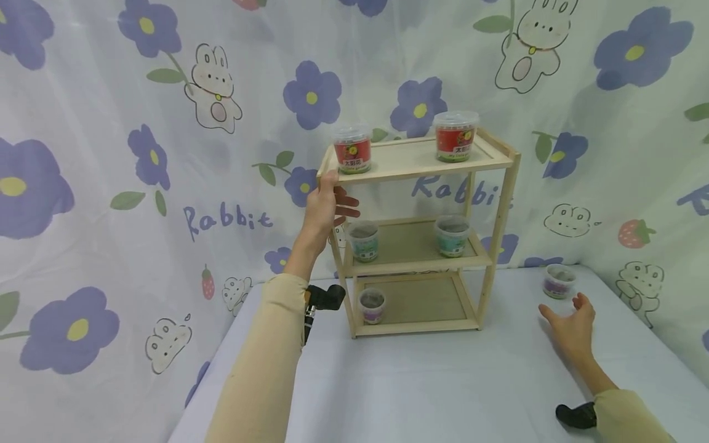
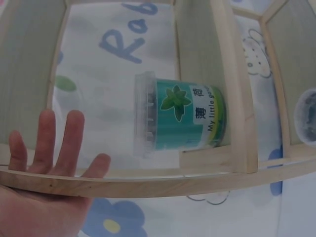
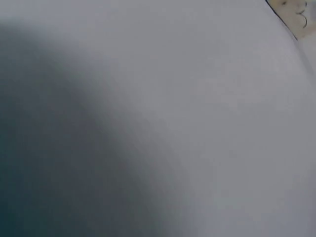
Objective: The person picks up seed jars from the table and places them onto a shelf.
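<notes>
My left hand (image 1: 321,206) touches the front left post (image 2: 123,187) of a wooden three-tier shelf rack (image 1: 421,264), near its top corner. Its fingers extend past the post in the left wrist view. Just above that hand, a red-labelled clear plastic pot (image 1: 353,151) stands on the top tier. A green-labelled pot (image 2: 180,113) is on the middle tier. At the right, my right hand (image 1: 576,329) has thumb and fingers spread, close in front of a purple-labelled pot (image 1: 559,282) on the table. The right wrist view shows mostly blurred white surface.
Another red-labelled pot (image 1: 455,136) stands at the top tier's right. The middle tier also carries a second green-labelled pot (image 1: 452,236), at right. A purple-labelled pot (image 1: 372,306) sits at the bottom tier's left. Behind hangs a rabbit-and-flower curtain (image 1: 221,166); below is a white-covered table (image 1: 421,387).
</notes>
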### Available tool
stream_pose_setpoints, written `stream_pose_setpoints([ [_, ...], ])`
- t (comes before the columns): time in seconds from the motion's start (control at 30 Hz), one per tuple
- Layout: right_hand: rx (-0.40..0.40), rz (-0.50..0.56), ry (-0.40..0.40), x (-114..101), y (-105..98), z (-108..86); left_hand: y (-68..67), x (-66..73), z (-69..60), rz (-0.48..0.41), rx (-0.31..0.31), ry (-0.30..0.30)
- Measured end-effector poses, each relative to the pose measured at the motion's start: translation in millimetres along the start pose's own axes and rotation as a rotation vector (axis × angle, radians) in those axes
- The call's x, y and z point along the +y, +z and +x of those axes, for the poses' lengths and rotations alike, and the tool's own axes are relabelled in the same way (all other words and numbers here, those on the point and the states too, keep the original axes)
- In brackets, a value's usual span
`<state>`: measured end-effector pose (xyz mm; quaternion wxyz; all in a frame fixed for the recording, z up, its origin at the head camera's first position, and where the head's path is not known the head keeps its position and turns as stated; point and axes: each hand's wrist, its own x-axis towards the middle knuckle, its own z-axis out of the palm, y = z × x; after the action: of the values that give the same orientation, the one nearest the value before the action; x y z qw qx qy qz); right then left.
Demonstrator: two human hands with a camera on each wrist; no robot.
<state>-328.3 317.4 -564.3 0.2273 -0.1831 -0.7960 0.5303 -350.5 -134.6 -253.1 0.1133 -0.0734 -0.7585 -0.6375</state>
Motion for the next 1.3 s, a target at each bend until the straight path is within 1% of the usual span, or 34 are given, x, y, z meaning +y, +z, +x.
stream_pose_setpoints([
  [0.13,-0.008,0.010,0.031,0.8,0.0,7.7,-0.1,-0.8,-0.4,0.011,-0.003,0.005],
  [0.33,0.014,0.013,0.041,2.3,2.1,21.1,-0.1,-0.5,-0.1,0.015,-0.006,0.016],
  [0.57,0.007,0.025,0.079,4.2,2.3,28.6,0.1,-1.8,-0.1,0.023,-0.011,0.013],
  [0.67,0.003,0.015,0.086,6.2,0.4,32.6,0.3,-1.9,-0.5,0.031,-0.016,0.016],
  [0.8,-0.002,0.007,0.081,5.1,-0.7,43.1,-0.5,-0.7,0.0,0.032,-0.018,0.030],
  [0.9,-0.020,0.024,0.098,2.4,0.2,51.6,-1.4,0.9,0.3,0.029,-0.015,0.038],
  [1.03,-0.078,0.058,0.148,-1.4,1.2,60.2,-1.5,1.7,0.4,0.035,-0.016,0.036],
  [1.13,-0.118,0.074,0.174,-3.1,0.1,63.1,-0.4,0.9,-0.1,0.036,-0.017,0.028],
  [1.3,-0.137,0.072,0.193,-3.7,-0.3,66.9,-0.1,-0.2,-0.3,0.034,-0.014,0.023],
])
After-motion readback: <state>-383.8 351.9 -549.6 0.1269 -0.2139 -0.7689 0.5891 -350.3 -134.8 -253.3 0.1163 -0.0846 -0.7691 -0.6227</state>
